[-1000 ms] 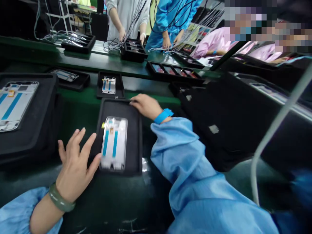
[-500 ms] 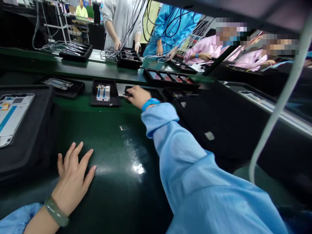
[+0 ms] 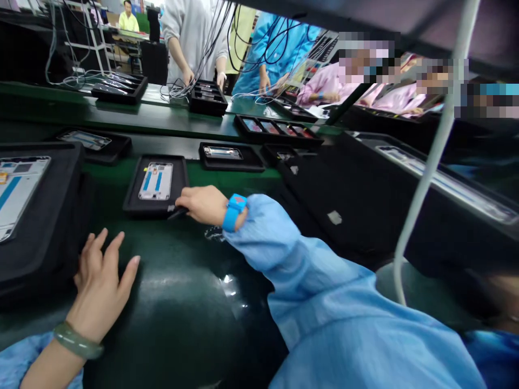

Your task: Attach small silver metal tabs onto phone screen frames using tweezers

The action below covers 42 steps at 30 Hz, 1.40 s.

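Note:
My left hand (image 3: 103,275) lies low over the green work surface (image 3: 162,302), palm down, fingers spread, holding nothing. A green bangle circles its wrist. My right hand (image 3: 203,204) reaches forward, its fingers closed around a slim dark tool (image 3: 177,213) whose kind I cannot tell. The fingertips are at the near right corner of a black tray (image 3: 133,202). In that tray lies a silver phone mid-frame (image 3: 156,181) with two blue strips. A clear plastic film (image 3: 219,233) lies on the surface, partly behind my right forearm.
At left stands a stack of black trays (image 3: 40,227) with a larger phone frame (image 3: 20,194) on top. Farther back are more black trays (image 3: 255,162) with phone parts. Black trays (image 3: 348,200) fill the right, beside a hanging grey cable (image 3: 421,189). Co-workers (image 3: 194,38) stand opposite.
My right hand has come back toward me and left from the rear tray. The tray with the phone frame has slid nearer. My left hand stays spread, slightly farther left in view.

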Each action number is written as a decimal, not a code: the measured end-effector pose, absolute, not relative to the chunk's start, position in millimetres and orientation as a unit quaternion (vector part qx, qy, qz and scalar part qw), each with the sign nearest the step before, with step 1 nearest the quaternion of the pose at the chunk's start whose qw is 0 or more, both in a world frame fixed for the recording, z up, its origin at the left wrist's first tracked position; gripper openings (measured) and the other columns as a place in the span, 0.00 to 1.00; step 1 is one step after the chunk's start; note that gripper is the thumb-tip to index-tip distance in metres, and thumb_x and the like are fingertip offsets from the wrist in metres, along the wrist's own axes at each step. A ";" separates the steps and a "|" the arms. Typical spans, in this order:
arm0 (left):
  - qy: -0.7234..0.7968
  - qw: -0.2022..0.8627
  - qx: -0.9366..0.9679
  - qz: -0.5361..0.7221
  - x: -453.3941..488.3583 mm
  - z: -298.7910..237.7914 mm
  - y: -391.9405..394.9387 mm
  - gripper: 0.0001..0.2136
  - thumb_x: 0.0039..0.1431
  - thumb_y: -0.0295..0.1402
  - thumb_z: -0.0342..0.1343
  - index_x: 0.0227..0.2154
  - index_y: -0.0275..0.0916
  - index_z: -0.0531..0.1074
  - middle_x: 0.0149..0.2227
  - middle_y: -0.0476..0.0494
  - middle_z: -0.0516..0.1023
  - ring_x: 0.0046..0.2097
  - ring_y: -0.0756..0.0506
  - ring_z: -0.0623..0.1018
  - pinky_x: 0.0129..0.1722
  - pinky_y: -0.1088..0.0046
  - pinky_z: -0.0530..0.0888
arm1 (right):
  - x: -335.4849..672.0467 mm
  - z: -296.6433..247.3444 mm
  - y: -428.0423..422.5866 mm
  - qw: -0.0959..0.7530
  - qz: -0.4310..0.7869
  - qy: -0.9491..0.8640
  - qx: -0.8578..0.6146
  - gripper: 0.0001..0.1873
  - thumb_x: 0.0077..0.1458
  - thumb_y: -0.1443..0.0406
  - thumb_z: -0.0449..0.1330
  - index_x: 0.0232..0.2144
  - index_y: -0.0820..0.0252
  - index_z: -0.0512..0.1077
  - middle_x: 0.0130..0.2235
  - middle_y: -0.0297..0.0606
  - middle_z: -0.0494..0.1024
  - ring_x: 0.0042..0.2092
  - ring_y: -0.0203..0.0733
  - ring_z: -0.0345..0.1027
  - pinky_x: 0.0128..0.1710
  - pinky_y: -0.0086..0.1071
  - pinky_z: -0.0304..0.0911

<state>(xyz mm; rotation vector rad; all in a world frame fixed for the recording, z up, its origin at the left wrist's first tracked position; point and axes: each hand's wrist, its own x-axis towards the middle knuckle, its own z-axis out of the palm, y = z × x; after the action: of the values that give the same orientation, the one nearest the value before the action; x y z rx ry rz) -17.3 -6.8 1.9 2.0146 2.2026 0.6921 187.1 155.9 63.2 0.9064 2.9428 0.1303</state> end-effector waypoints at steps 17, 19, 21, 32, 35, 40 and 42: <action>0.414 0.018 0.902 0.121 4.1 6.4 -16.5 0.28 0.57 0.44 0.48 0.60 0.48 0.52 0.62 0.45 0.55 0.64 0.38 0.52 0.60 0.49 0.52 | 249.2 44.9 123.9 -0.397 -0.520 0.583 0.481 0.26 0.57 0.48 0.46 0.25 0.64 0.68 0.29 0.38 0.73 0.21 0.28 0.61 0.18 0.25 0.59; 0.414 -0.006 0.905 0.096 4.8 3.9 -21.5 0.30 0.56 0.47 0.48 0.61 0.47 0.49 0.63 0.43 0.52 0.63 0.38 0.53 0.59 0.52 0.55 | 246.4 25.8 136.1 -0.440 -0.560 0.491 0.502 0.21 0.53 0.50 0.54 0.25 0.63 0.66 0.28 0.36 0.72 0.22 0.28 0.63 0.19 0.24 0.64; 0.444 -0.034 0.891 0.092 5.1 2.4 -27.1 0.32 0.56 0.48 0.47 0.62 0.44 0.46 0.65 0.39 0.47 0.63 0.38 0.54 0.57 0.54 0.59 | 241.2 12.0 138.7 -0.456 -0.587 0.453 0.492 0.16 0.48 0.56 0.62 0.27 0.62 0.64 0.28 0.33 0.71 0.27 0.31 0.68 0.26 0.27 0.70; 0.450 -0.029 0.890 0.061 59.0 20.4 31.4 0.25 0.61 0.48 0.38 0.58 0.43 0.56 0.62 0.38 0.55 0.63 0.37 0.54 0.56 0.50 0.56 | 217.7 -22.1 149.0 -0.447 -0.540 0.503 0.506 0.15 0.44 0.60 0.64 0.28 0.62 0.64 0.23 0.31 0.71 0.27 0.35 0.73 0.26 0.27 0.72; 0.426 -0.022 0.904 0.044 69.0 19.5 49.9 0.22 0.62 0.46 0.38 0.54 0.44 0.62 0.59 0.40 0.62 0.60 0.37 0.60 0.56 0.48 0.55 | 222.3 -22.1 150.2 -0.455 -0.530 0.494 0.517 0.14 0.45 0.60 0.64 0.28 0.62 0.64 0.23 0.31 0.71 0.26 0.35 0.73 0.26 0.27 0.72; 0.468 -0.048 0.881 0.043 80.7 24.1 61.0 0.21 0.61 0.45 0.40 0.41 0.37 0.72 0.47 0.36 0.72 0.50 0.36 0.69 0.54 0.45 0.56 | 221.4 -23.1 150.1 -0.458 -0.511 0.528 0.501 0.13 0.47 0.59 0.62 0.29 0.61 0.64 0.23 0.30 0.72 0.27 0.35 0.74 0.27 0.29 0.73; 0.481 -0.049 0.874 0.047 87.1 23.5 64.0 0.22 0.61 0.46 0.40 0.41 0.34 0.71 0.43 0.35 0.74 0.48 0.36 0.70 0.55 0.46 0.55 | 219.5 -26.0 151.4 -0.453 -0.487 0.556 0.499 0.13 0.47 0.58 0.62 0.29 0.61 0.64 0.23 0.31 0.72 0.26 0.35 0.73 0.27 0.29 0.73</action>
<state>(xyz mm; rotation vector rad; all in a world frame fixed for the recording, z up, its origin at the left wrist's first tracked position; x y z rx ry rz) 87.1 64.0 23.5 2.8354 1.5607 0.1520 219.5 151.4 -26.0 2.2838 2.5454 -2.2288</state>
